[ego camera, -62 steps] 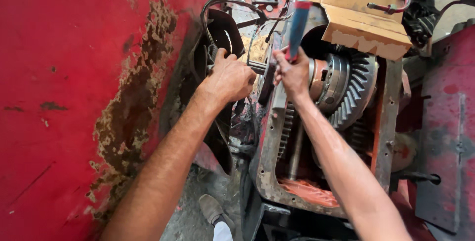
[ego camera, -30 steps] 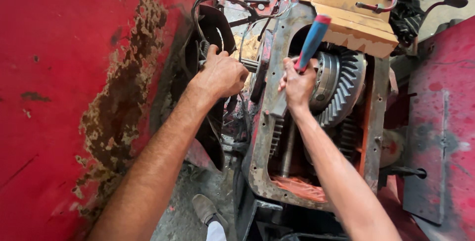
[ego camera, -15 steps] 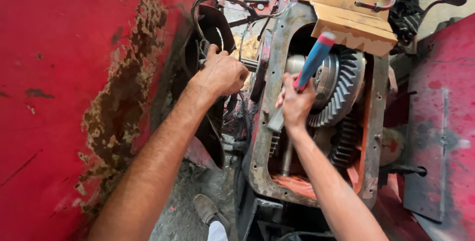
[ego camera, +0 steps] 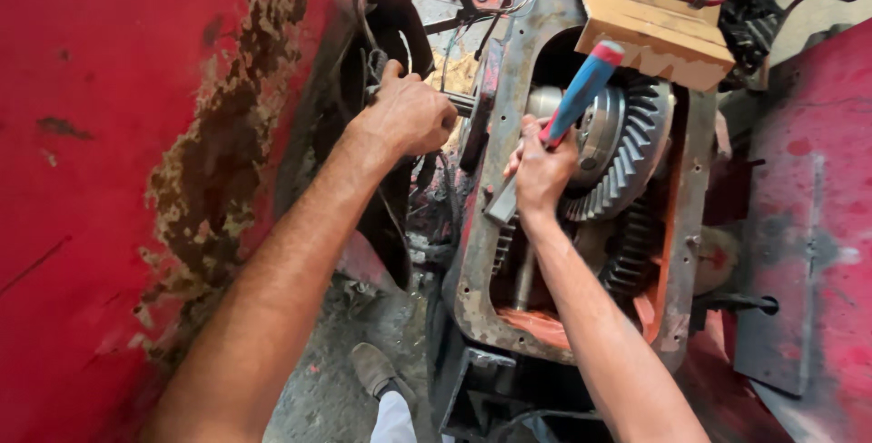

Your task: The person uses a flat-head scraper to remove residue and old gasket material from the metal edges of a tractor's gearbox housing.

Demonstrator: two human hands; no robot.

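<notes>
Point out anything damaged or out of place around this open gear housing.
The red panel on the left has a long patch where paint has flaked to brown rust. A cardboard box sits propped atop the housing, its lower edge torn and jagged above the big gear. Nothing else looks clearly broken.

Repair workshop: opened gear housing [ego camera: 677,252], rusty red bodywork [ego camera: 109,179].

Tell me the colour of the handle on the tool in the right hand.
Blue with a red end cap: the tool handle, gripped by the right hand, head view.
</notes>
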